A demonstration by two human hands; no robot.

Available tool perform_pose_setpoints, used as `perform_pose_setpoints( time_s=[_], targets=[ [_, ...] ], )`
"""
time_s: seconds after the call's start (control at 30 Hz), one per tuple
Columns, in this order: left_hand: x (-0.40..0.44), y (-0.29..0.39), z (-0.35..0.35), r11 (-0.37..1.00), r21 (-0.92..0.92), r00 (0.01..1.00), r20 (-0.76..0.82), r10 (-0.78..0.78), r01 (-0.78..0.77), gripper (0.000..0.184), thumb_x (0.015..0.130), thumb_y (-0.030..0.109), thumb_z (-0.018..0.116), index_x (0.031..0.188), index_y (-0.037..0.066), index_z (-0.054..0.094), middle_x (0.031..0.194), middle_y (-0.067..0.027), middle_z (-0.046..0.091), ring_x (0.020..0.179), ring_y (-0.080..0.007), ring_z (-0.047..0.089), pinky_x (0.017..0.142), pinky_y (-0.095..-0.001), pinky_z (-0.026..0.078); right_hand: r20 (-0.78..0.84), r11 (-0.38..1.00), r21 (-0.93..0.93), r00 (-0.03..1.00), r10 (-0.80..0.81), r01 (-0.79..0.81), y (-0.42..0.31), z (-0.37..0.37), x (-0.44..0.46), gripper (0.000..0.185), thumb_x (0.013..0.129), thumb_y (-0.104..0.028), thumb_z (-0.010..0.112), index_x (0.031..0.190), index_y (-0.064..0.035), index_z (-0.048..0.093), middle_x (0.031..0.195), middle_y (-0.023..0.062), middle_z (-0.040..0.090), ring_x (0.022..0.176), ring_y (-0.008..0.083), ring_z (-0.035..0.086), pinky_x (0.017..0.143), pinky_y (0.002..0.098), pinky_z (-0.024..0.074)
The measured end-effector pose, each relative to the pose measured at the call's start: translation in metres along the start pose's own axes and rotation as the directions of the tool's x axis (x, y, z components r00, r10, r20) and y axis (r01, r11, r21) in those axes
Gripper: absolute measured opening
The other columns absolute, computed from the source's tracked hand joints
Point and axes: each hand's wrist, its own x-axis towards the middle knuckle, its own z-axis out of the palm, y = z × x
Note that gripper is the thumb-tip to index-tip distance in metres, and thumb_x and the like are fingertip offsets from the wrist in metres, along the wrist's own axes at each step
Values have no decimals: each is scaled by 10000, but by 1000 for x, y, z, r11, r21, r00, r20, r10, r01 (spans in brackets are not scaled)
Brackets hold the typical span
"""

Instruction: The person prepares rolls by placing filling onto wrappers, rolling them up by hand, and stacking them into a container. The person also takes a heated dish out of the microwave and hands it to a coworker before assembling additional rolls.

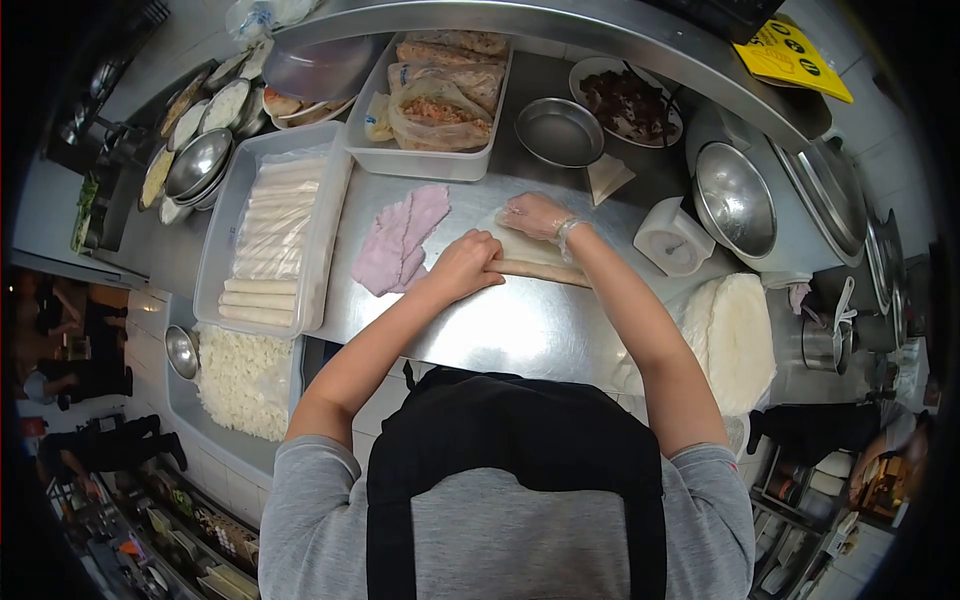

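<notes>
A pale wrapper sheet (520, 246) lies on the steel table (480, 330), with a long thin roll (545, 272) along its near edge. My left hand (467, 264) is closed at the left end of this roll. My right hand (537, 216), in a clear glove, rests at the far side of the sheet with its fingers bent down; what they hold, if anything, is hidden. A crumpled pink cloth (402, 240) lies left of my left hand. Beyond my right hand stands a round metal bowl (560, 132), with a folded pale piece (608, 179) beside it.
At left, a plastic bin (334, 240) holds finished rolls, above a tub of white shreds (240, 380). A container of bagged filling (420, 163) stands at the back. Stacked round wrappers (730, 340), a white scale (674, 238) and a steel bowl (735, 200) are at right.
</notes>
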Motion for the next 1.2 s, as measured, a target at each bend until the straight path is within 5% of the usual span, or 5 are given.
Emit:
perform_pose_setpoints(
  time_s=[0.27, 0.43, 0.73, 0.93, 1.2],
  targets=[
    [20, 6, 6, 994, -51, 989, 111, -94, 100, 306, 634, 141, 812, 824, 11, 610, 846, -156, 620, 852, -322, 598, 755, -399, 490, 10, 998, 57, 999, -32, 31, 8, 0, 4, 363, 868, -379, 562, 825, -21, 602, 669, 112, 569, 639, 221, 534, 640, 398, 426],
    [25, 5, 14, 992, -82, 979, 190, -74, 91, 307, 630, 129, 810, 831, 6, 613, 852, -157, 623, 869, -323, 601, 764, -399, 489, 21, 997, 63, 999, -50, 49, 13, 1, 7, 370, 849, -395, 556, 869, -42, 666, 794, 169, 655, 767, 329, 616, 724, 431, 464],
    [31, 14, 24, 998, -48, 993, 117, -29, 35, 325, 628, 162, 816, 833, 3, 620, 856, -157, 621, 892, -331, 595, 781, -407, 487, 51, 994, 77, 996, -78, 74, 17, 1, 12, 378, 877, -387, 571, 840, -11, 604, 756, 127, 601, 712, 219, 528, 690, 383, 430],
    [39, 20, 24, 998, -20, 973, 224, -54, 60, 311, 607, 161, 828, 798, -4, 647, 868, -174, 651, 879, -341, 624, 772, -411, 503, 69, 997, 54, 996, -64, 61, 17, -1, 12, 395, 843, -422, 537, 884, -50, 665, 835, 170, 650, 778, 318, 604, 730, 431, 454],
    [43, 32, 29, 1000, -5, 985, 173, 7, -6, 335, 624, 201, 820, 822, -5, 644, 868, -175, 639, 898, -329, 609, 786, -397, 491, -20, 981, 40, 982, -187, 188, 18, 0, -5, 395, 879, -407, 538, 908, -21, 619, 832, 164, 622, 771, 278, 560, 747, 402, 441]
  ],
)
